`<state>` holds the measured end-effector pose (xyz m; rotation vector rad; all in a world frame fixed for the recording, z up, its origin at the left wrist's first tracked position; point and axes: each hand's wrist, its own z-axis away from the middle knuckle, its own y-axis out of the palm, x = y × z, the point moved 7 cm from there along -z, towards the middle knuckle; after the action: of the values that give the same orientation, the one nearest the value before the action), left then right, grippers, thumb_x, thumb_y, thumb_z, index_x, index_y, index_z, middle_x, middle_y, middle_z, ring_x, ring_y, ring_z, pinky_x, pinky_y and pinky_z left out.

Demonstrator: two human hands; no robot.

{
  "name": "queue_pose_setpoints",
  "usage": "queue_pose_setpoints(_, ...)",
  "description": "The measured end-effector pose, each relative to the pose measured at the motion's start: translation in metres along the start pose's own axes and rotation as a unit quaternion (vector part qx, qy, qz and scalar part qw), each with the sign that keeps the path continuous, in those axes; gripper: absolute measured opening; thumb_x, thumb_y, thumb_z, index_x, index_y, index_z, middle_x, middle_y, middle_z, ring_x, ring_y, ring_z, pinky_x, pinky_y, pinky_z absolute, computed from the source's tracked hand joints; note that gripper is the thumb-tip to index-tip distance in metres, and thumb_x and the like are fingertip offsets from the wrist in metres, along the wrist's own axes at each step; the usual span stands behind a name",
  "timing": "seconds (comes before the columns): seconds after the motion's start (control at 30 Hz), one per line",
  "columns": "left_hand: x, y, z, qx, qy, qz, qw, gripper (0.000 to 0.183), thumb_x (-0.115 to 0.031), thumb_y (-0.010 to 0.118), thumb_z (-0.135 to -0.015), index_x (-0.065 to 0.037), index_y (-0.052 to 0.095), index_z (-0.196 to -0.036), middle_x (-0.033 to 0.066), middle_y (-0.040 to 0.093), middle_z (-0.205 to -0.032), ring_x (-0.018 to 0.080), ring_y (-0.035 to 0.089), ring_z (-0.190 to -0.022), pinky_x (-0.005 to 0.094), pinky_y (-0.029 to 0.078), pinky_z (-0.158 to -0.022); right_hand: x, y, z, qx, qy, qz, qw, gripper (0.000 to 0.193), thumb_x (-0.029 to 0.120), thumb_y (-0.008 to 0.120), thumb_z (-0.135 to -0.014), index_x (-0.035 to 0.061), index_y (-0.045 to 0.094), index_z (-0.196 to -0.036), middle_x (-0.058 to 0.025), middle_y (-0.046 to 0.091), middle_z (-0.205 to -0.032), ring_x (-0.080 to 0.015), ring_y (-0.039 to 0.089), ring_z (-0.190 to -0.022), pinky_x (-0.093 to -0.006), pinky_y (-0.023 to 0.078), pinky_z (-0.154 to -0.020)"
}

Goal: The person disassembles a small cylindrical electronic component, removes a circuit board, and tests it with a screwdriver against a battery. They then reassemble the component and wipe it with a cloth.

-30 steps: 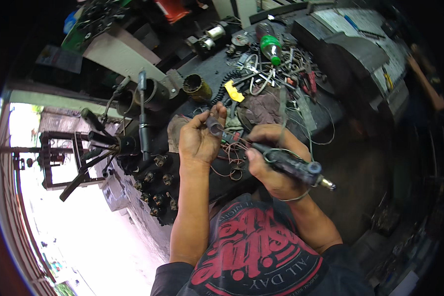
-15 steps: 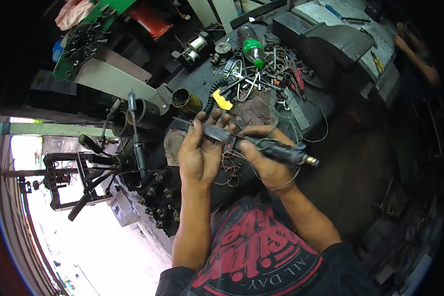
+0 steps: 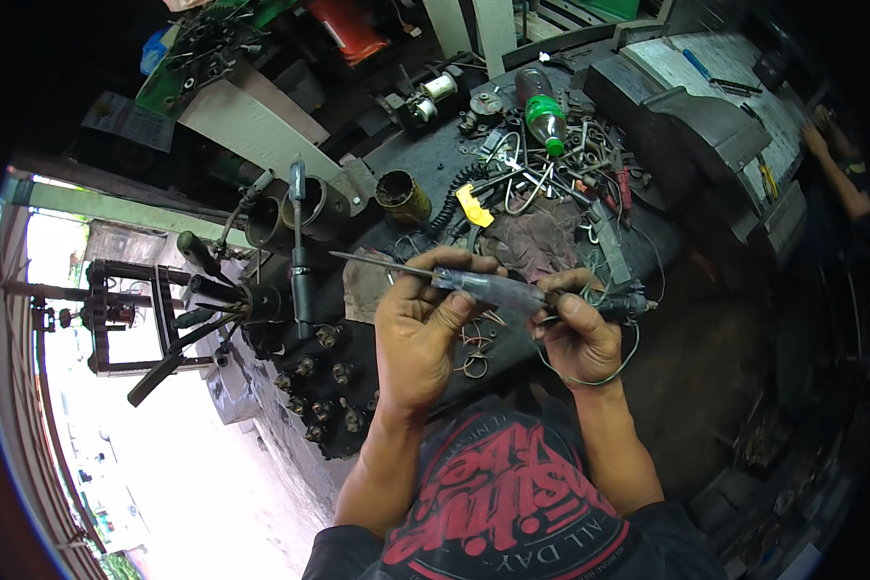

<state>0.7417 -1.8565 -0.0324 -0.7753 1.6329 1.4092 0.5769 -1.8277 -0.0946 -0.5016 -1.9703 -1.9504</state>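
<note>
My left hand (image 3: 418, 348) is closed around a screwdriver (image 3: 498, 288) with a cloudy clear handle; its thin shaft points left over the bench. At the butt end of that handle is my right hand (image 3: 585, 338), its fingers bent around a dark cylindrical part (image 3: 624, 307) that sticks out to the right and ends in a small metal tip. A thin greenish wire (image 3: 632, 350) loops from this part around the right hand. Whether the screwdriver's end touches the part is hidden by the fingers.
The dark bench carries a rusty can (image 3: 403, 197), a yellow plastic piece (image 3: 475, 206), a rag (image 3: 539, 242), a green-labelled bottle (image 3: 545, 120) and heaped small parts. A large vise (image 3: 686, 121) stands right. Tools fill a holder (image 3: 261, 302) at left. Another person's arm (image 3: 841, 174) shows far right.
My left fingers have closed around the screwdriver handle, which lay across the opened palm before. My right hand has shifted right and curled with the dark part. The whole view has turned slightly.
</note>
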Motion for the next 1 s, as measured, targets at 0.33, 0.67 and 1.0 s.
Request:
queue_pose_setpoints(0.33,-0.022,0.005,0.009,0.023,0.058,-0.051,0.997,0.032,0.007,0.063,-0.093,0.002,0.053,-0.123,0.0185,0.065,-0.121,0.027,0.063,-0.117,0.0384,0.051,-0.103,-0.012,0.009,0.008,-0.017,-0.004,-0.04,0.999,0.025,0.008,0.065,-0.092,-0.0016,0.057,-0.113,-0.017,0.067,-0.106,-0.0236,0.069,-0.084,-0.0353,0.056,-0.068)
queue_pose_setpoints(0.67,-0.026,0.002,0.013,0.001,0.038,-0.065,0.997,0.033,0.008,0.064,-0.092,0.003,0.053,-0.122,0.0198,0.066,-0.12,0.0259,0.065,-0.114,0.037,0.053,-0.1,-0.017,0.009,0.017,-0.072,0.037,-0.07,0.994,0.021,0.012,0.065,-0.093,0.0002,0.06,-0.11,-0.0116,0.069,-0.094,-0.0239,0.068,-0.077,-0.0345,0.055,-0.061)
queue_pose_setpoints(1.0,-0.03,-0.001,0.015,0.015,0.079,-0.078,0.994,0.033,0.006,0.069,-0.089,0.003,0.057,-0.12,0.0205,0.068,-0.117,0.0262,0.066,-0.112,0.0367,0.053,-0.098,-0.017,0.011,0.023,-0.052,0.017,-0.066,0.996,0.025,0.011,0.065,-0.093,-0.0001,0.057,-0.115,-0.0135,0.067,-0.105,-0.0246,0.068,-0.083,-0.0343,0.056,-0.065)
